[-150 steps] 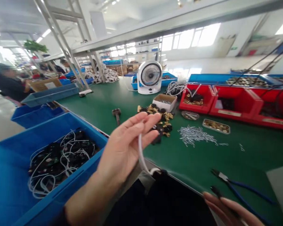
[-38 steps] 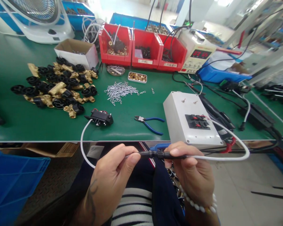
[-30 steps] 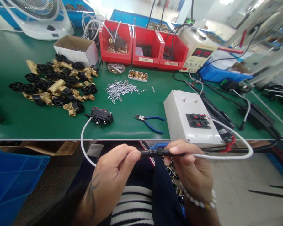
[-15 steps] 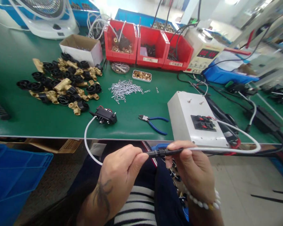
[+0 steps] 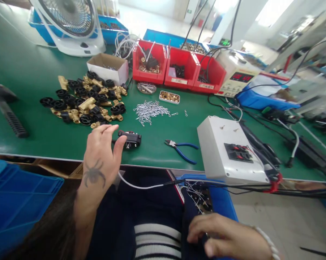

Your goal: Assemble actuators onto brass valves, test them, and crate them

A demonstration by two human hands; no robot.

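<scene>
My left hand (image 5: 100, 155) is at the table's front edge, thumb and fingers apart, right beside a small black plastic module (image 5: 132, 139) with metal pins. Whether the fingertips touch it is hard to tell. From below this hand a white cable (image 5: 141, 186) runs to a black cable connector (image 5: 172, 183), which hangs loose over my lap, held by neither hand. Low on the right, my right hand (image 5: 225, 233) hovers over a blue bin (image 5: 226, 202) of white-wired parts. Its fingers are loosely bent with the thumb apart, and nothing shows in them.
Blue-handled cutters (image 5: 183, 151) lie beside a grey box (image 5: 217, 151) with a black terminal clip (image 5: 239, 152). Brass fittings (image 5: 87, 104) with black caps are piled left, near a hammer (image 5: 11, 115). Metal clips (image 5: 149, 112) lie mid-table, before red bins (image 5: 179, 72).
Both hands have let go of the black cable connector, which now hangs lower. My left hand has moved up and left to the black module; my right hand has dropped toward the blue bin.
</scene>
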